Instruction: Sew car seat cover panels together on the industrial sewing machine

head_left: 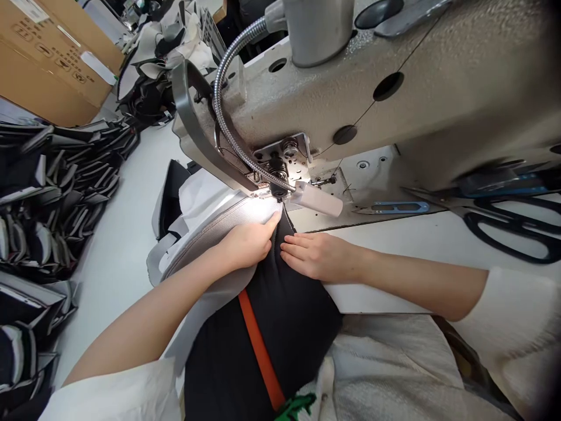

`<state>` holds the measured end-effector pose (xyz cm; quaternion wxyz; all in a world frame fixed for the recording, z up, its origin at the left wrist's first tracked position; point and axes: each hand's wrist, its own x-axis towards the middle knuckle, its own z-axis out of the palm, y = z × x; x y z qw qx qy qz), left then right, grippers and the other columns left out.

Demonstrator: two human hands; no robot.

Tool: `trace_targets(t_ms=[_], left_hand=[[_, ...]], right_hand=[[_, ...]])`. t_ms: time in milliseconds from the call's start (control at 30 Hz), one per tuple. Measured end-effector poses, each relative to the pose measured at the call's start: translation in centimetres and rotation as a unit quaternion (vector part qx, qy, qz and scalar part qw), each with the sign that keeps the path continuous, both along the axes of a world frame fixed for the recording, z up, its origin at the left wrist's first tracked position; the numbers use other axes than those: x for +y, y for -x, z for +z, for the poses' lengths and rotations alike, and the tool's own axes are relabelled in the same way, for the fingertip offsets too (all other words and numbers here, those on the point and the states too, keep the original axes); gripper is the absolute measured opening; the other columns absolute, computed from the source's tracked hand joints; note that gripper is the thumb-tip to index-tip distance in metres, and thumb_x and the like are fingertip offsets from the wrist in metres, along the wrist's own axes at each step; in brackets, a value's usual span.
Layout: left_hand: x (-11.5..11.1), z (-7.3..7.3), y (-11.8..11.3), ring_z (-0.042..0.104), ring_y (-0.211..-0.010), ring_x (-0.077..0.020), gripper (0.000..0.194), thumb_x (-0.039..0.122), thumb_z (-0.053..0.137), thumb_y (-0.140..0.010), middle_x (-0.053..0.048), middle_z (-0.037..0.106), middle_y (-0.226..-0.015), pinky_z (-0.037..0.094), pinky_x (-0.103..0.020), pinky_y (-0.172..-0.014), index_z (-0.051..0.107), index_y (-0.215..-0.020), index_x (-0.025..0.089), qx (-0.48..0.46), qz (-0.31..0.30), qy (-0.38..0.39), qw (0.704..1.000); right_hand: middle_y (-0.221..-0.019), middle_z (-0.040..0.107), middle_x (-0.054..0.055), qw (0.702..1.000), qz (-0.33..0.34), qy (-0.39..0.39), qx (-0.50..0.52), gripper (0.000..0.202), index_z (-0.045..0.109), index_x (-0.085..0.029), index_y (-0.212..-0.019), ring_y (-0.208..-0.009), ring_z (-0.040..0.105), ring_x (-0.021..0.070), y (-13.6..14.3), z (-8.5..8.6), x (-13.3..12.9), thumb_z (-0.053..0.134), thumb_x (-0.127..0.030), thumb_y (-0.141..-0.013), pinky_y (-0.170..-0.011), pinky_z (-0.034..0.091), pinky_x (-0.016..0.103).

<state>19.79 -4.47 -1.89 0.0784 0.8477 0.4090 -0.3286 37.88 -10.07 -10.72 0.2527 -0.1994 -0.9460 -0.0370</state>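
Note:
A piece of grey and black fabric lies under the lit presser foot [277, 190] of a sewing machine [249, 117]. My left hand [248, 242] rests on the grey fabric [214, 219], its index finger stretched close to the foot and the other fingers curled onto the cloth; the thumb is hidden. On the black fabric [280, 292], just right of the seam, my right hand [318, 254] lies with fingers stretched out flat. An orange stripe [258, 345] crosses the black part, which hangs over the table edge toward my lap.
Stacks of black and grey fabric pieces [52, 199] fill the left side of the white table [109, 251]. A cardboard box [52, 58] stands behind them. Blue thread snips [394, 207] and black-handled scissors [512, 219] lie at the right. A lamp with a bendable neck [223, 76] reaches down beside the needle.

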Motion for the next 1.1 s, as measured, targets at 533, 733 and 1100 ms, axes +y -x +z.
trace_targets(t_ms=[533,733,1100], left_hand=[[1.1,-1.5,-2.2,0.066,-0.08,-0.024,0.055,0.012,0.033,-0.081,-0.012,0.068,-0.085,0.047,-0.03,-0.068,0.037,-0.135,0.007,-0.059,0.044,-0.066,0.995],[1.1,-1.8,-1.9,0.066,-0.073,-0.024,0.058,0.013,0.035,-0.081,-0.011,0.068,-0.079,0.047,-0.03,-0.065,0.032,-0.139,0.007,-0.045,0.031,-0.088,0.995],[-10.0,-0.3,11.3,0.025,-0.137,-0.0322,0.062,0.006,0.035,-0.083,-0.013,0.029,-0.149,0.023,-0.053,-0.109,0.034,-0.142,0.023,-0.049,0.121,-0.355,0.926]], right_hand=[[-0.138,0.044,0.018,0.986,0.112,0.119,-0.015,0.061,0.047,-0.022,-0.133,-0.13,0.036,0.0333,-0.9,0.1,0.4,0.061,-0.029,-0.074,-0.104,0.023,0.063],[-0.133,0.047,0.023,0.991,0.052,0.123,-0.007,0.052,0.049,-0.014,-0.132,-0.127,0.04,0.032,2.1,-0.3,-1.2,0.055,-0.025,-0.082,-0.108,0.022,0.056],[-0.147,0.033,0.012,0.932,0.257,0.253,-0.043,0.066,0.054,-0.029,-0.128,-0.135,0.03,0.0318,1.3,1.2,-3.4,0.067,-0.023,-0.064,-0.108,0.023,0.055]])
